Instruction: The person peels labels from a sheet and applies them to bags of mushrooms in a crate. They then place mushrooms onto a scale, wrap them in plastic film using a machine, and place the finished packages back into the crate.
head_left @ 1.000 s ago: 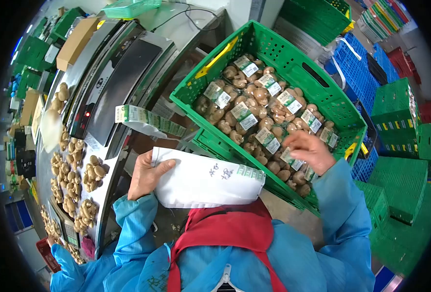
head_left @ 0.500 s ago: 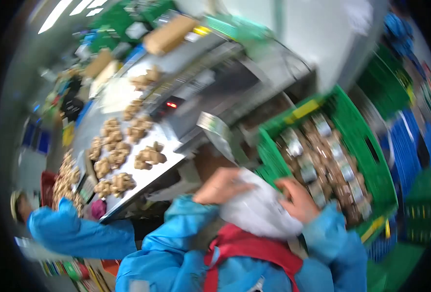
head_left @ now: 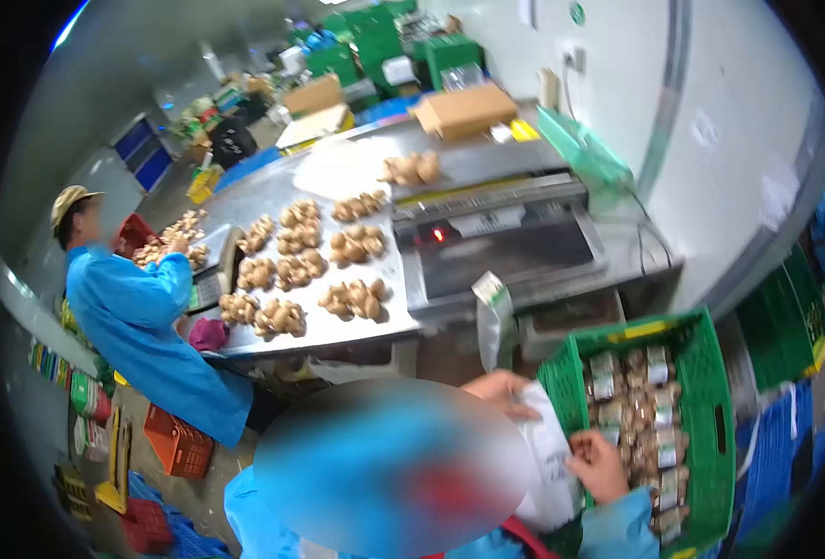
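Holding: left hand (head_left: 504,391), lower centre of the frame, fingers closed over the upper edge of a white sheet (head_left: 545,470). Sheet bears dark handwriting and hangs just left of the green crate. Right hand (head_left: 601,468), one, fingers curled and narrow, at the sheet's right edge; whether it grips the sheet, cannot tell.

Green crate (head_left: 722,424), lower right, one, filled with labelled packs of mushrooms (head_left: 638,410) set in rows.

Strip of labels (head_left: 494,321), one, hanging at the front of the surface, above the left hand.

Surface (head_left: 254,200), metal, centre: loose piles of mushrooms (head_left: 355,300), several; black-topped machine (head_left: 506,256) with a lit red display, to their right; cardboard box (head_left: 466,112), open, behind; green tray (head_left: 585,149), upper right of the machine.

Co-worker (head_left: 147,307), left of the frame, blue garment and cap, one hand at further mushrooms.
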